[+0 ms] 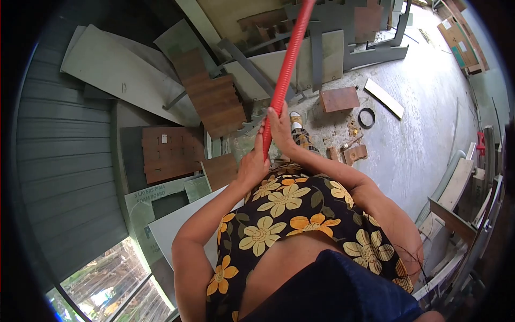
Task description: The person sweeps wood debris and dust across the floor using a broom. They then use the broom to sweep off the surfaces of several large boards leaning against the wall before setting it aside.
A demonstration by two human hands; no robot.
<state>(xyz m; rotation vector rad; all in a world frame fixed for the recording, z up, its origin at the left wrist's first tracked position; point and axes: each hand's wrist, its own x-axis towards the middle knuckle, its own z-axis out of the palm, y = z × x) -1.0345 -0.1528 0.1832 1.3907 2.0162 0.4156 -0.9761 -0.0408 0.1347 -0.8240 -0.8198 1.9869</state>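
A long red ribbed pole or tube (290, 61) rises from in front of my body toward the top of the view. My left hand (254, 165) is closed round its lower end. Just above it, on the right side of the tube, my right hand (280, 129) is wrapped against it. The two hands are close together. The tube's top end lies outside the view, and its lowest part is hidden by the hands.
Boards and panels (126, 75) lean at the left and back. On the concrete floor lie a brown block (339, 100), a black ring (366, 118), a white strip (384, 99) and wood pieces (354, 155). Planks (456, 188) stand at the right.
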